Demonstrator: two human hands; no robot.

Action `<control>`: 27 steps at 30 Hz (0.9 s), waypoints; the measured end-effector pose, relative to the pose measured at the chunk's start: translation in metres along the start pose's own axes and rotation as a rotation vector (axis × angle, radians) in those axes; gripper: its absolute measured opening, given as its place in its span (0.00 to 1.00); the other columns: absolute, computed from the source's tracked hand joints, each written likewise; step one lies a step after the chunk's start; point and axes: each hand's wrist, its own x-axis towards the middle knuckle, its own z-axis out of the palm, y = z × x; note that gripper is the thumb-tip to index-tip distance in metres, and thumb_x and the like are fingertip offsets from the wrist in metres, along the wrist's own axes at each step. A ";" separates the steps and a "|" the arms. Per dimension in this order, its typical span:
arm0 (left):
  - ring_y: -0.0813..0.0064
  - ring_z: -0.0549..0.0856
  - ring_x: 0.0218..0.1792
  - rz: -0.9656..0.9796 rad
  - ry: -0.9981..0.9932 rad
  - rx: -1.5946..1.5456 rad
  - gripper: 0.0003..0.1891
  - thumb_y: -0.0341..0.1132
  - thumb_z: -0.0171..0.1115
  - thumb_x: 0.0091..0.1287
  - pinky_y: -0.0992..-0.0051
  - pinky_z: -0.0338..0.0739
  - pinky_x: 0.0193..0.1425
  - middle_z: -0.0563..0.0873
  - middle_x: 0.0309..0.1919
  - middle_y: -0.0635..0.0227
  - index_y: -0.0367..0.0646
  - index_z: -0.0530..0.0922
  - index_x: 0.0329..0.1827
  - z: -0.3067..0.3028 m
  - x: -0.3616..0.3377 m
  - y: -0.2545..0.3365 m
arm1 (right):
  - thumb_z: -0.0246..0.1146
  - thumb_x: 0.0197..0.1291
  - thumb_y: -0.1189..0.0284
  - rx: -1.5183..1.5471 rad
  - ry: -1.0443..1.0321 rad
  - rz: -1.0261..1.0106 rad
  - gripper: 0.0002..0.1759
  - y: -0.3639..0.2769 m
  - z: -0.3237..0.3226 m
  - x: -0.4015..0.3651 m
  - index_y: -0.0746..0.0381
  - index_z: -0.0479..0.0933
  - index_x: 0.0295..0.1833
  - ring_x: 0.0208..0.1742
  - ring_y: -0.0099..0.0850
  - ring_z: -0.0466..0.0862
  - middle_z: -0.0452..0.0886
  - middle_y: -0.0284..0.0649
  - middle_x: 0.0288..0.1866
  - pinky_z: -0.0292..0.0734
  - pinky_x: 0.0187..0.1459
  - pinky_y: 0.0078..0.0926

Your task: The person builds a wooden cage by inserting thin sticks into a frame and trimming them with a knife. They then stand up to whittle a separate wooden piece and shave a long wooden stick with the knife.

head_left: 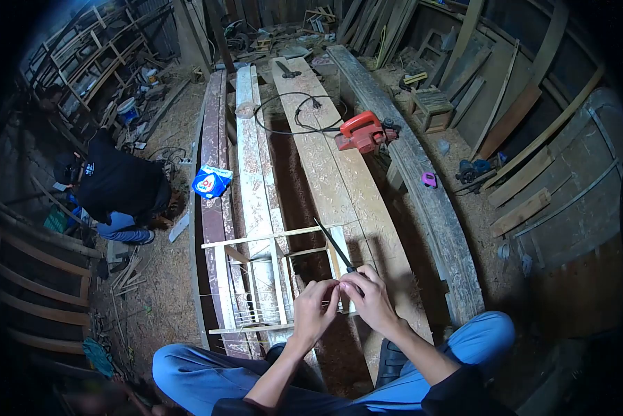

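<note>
My left hand is closed in a pinch, its fingertips meeting those of my right hand; anything small between them cannot be made out. Held in my right hand is a long, narrow, dark knife, its tip pointing forward and to the left. Just in front of and left of my hands lies a light wooden frame with crosspieces. Several thin sticks run across its near part. The frame rests over the long planks.
A red electric planer with a black cord lies on the wide plank. A blue-white packet, a pink tape measure and a hammer-like tool lie around. Another person crouches at left. Gaps separate the planks.
</note>
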 end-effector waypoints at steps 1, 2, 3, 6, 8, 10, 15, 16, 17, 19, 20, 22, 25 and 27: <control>0.59 0.86 0.33 -0.005 0.003 -0.001 0.07 0.27 0.69 0.68 0.64 0.81 0.39 0.87 0.34 0.57 0.40 0.86 0.47 0.000 -0.001 0.000 | 0.67 0.68 0.75 -0.010 -0.001 -0.027 0.06 0.001 0.000 0.001 0.66 0.84 0.47 0.41 0.42 0.84 0.80 0.46 0.41 0.79 0.44 0.38; 0.58 0.86 0.34 0.000 -0.003 0.006 0.07 0.28 0.69 0.68 0.64 0.81 0.40 0.88 0.34 0.57 0.40 0.86 0.47 -0.001 -0.001 -0.001 | 0.68 0.68 0.75 -0.001 -0.006 -0.042 0.06 0.001 -0.001 0.003 0.65 0.84 0.46 0.41 0.42 0.84 0.80 0.45 0.40 0.79 0.44 0.38; 0.58 0.86 0.34 0.004 -0.009 0.014 0.07 0.28 0.69 0.68 0.63 0.81 0.40 0.88 0.35 0.57 0.40 0.86 0.47 -0.002 -0.001 -0.002 | 0.68 0.68 0.75 0.002 -0.012 -0.044 0.06 0.004 -0.001 0.003 0.65 0.84 0.46 0.41 0.42 0.84 0.80 0.45 0.40 0.79 0.44 0.38; 0.58 0.86 0.36 0.037 -0.014 -0.002 0.08 0.27 0.70 0.67 0.63 0.81 0.41 0.88 0.36 0.58 0.40 0.85 0.47 -0.002 -0.002 -0.008 | 0.68 0.67 0.75 -0.059 -0.076 -0.109 0.05 0.011 -0.004 0.006 0.65 0.84 0.45 0.39 0.42 0.82 0.78 0.44 0.39 0.78 0.43 0.38; 0.58 0.86 0.36 0.064 -0.030 0.006 0.09 0.26 0.70 0.66 0.62 0.81 0.41 0.87 0.36 0.59 0.40 0.85 0.48 -0.002 -0.002 -0.011 | 0.68 0.66 0.76 -0.062 -0.092 -0.090 0.05 0.009 -0.006 0.004 0.65 0.84 0.45 0.39 0.42 0.82 0.78 0.45 0.39 0.78 0.43 0.38; 0.58 0.86 0.37 0.091 -0.045 0.015 0.10 0.25 0.70 0.65 0.62 0.81 0.42 0.87 0.36 0.60 0.40 0.85 0.49 -0.005 -0.001 -0.012 | 0.69 0.66 0.76 -0.062 -0.108 -0.071 0.05 0.012 -0.007 0.003 0.65 0.84 0.45 0.38 0.42 0.81 0.77 0.45 0.39 0.77 0.42 0.38; 0.57 0.83 0.38 0.161 -0.167 0.115 0.16 0.22 0.68 0.59 0.61 0.80 0.44 0.85 0.35 0.61 0.41 0.84 0.51 -0.004 -0.002 -0.016 | 0.70 0.65 0.76 -0.125 -0.118 -0.154 0.06 0.023 -0.004 -0.002 0.65 0.83 0.45 0.39 0.43 0.81 0.75 0.46 0.41 0.77 0.41 0.41; 0.57 0.83 0.38 0.161 -0.169 0.117 0.16 0.22 0.68 0.59 0.61 0.80 0.44 0.85 0.35 0.61 0.41 0.84 0.51 -0.004 -0.002 -0.016 | 0.70 0.65 0.76 -0.123 -0.118 -0.153 0.06 0.026 -0.003 -0.003 0.65 0.83 0.45 0.39 0.43 0.81 0.75 0.46 0.41 0.77 0.41 0.41; 0.57 0.83 0.38 0.154 -0.183 0.128 0.16 0.21 0.68 0.58 0.61 0.80 0.44 0.85 0.35 0.61 0.41 0.84 0.51 -0.004 -0.002 -0.016 | 0.69 0.65 0.75 -0.136 -0.128 -0.150 0.05 0.029 -0.001 -0.004 0.64 0.82 0.44 0.39 0.44 0.82 0.76 0.46 0.41 0.78 0.40 0.42; 0.58 0.83 0.38 0.147 -0.196 0.140 0.17 0.21 0.67 0.58 0.61 0.80 0.44 0.85 0.35 0.62 0.40 0.84 0.51 -0.005 -0.001 -0.015 | 0.69 0.66 0.74 -0.150 -0.138 -0.148 0.05 0.025 -0.002 -0.003 0.64 0.82 0.44 0.39 0.46 0.82 0.76 0.46 0.42 0.78 0.39 0.43; 0.58 0.83 0.38 0.155 -0.194 0.139 0.17 0.21 0.67 0.58 0.61 0.80 0.44 0.85 0.35 0.62 0.40 0.84 0.51 -0.005 -0.001 -0.015 | 0.68 0.67 0.73 -0.198 -0.152 -0.131 0.05 0.021 -0.005 -0.003 0.63 0.82 0.44 0.39 0.47 0.83 0.76 0.45 0.42 0.78 0.39 0.43; 0.58 0.83 0.38 0.164 -0.193 0.137 0.17 0.21 0.67 0.58 0.60 0.80 0.44 0.85 0.35 0.62 0.40 0.84 0.51 -0.004 -0.001 -0.015 | 0.68 0.68 0.72 -0.246 -0.165 -0.114 0.05 0.016 -0.007 -0.002 0.62 0.82 0.44 0.38 0.48 0.83 0.77 0.45 0.43 0.78 0.38 0.44; 0.58 0.83 0.38 0.168 -0.175 0.159 0.16 0.21 0.67 0.59 0.61 0.80 0.45 0.85 0.35 0.62 0.40 0.84 0.51 -0.002 -0.001 -0.015 | 0.66 0.69 0.71 -0.191 -0.129 -0.095 0.05 0.013 -0.008 -0.001 0.61 0.82 0.43 0.37 0.50 0.83 0.77 0.44 0.44 0.78 0.37 0.46; 0.58 0.83 0.39 0.147 -0.140 0.149 0.13 0.23 0.69 0.59 0.61 0.79 0.44 0.85 0.35 0.61 0.40 0.84 0.48 -0.001 -0.002 -0.013 | 0.66 0.68 0.73 -0.168 -0.097 -0.094 0.03 0.010 -0.009 0.000 0.62 0.82 0.42 0.38 0.48 0.83 0.77 0.45 0.43 0.78 0.38 0.44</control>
